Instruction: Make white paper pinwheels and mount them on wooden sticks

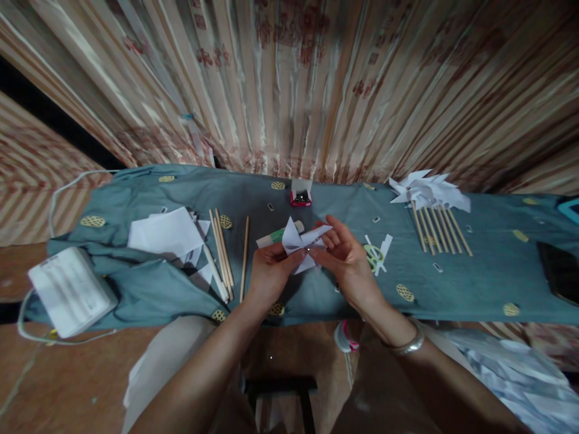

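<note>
Both my hands meet over the middle of a table draped in teal cloth (474, 283). My left hand (270, 272) pinches a folded white paper pinwheel (299, 240) from the left. From the right, my right hand (344, 256) grips the same paper with its fingers curled. A silver bangle (409, 345) sits on my right wrist. Just behind the paper lies a white and green glue stick (277, 235). Green-handled scissors (373, 255) rest right of my right hand.
Loose wooden sticks (222, 253) and white paper sheets (166, 234) lie to the left. Finished white pinwheels on sticks (429, 199) are laid at the right. A small red box (301, 196) stands at the back. A white power adapter (67, 292) sits far left, a dark phone (561, 271) far right.
</note>
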`<move>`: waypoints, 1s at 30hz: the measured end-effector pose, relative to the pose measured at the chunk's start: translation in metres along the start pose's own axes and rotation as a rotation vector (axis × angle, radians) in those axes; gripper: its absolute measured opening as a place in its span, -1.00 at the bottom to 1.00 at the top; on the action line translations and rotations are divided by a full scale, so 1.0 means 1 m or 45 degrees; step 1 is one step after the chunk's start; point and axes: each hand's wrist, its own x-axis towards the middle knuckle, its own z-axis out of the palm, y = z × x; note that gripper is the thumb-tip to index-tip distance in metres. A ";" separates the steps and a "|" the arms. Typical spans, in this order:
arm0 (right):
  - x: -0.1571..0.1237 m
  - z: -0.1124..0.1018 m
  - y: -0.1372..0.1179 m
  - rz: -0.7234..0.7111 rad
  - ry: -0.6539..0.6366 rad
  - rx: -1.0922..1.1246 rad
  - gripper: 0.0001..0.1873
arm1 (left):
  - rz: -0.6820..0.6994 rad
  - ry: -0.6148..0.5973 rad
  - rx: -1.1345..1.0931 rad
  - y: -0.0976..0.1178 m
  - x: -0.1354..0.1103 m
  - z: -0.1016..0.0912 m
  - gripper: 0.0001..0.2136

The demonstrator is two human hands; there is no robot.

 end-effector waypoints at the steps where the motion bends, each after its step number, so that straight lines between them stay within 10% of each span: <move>1: -0.001 0.000 -0.002 0.027 -0.010 0.034 -0.22 | -0.001 -0.004 -0.009 0.000 0.000 0.000 -0.76; 30: -0.003 -0.003 -0.014 0.164 -0.006 -0.024 -0.29 | 0.111 -0.072 0.182 -0.004 0.000 -0.004 -0.82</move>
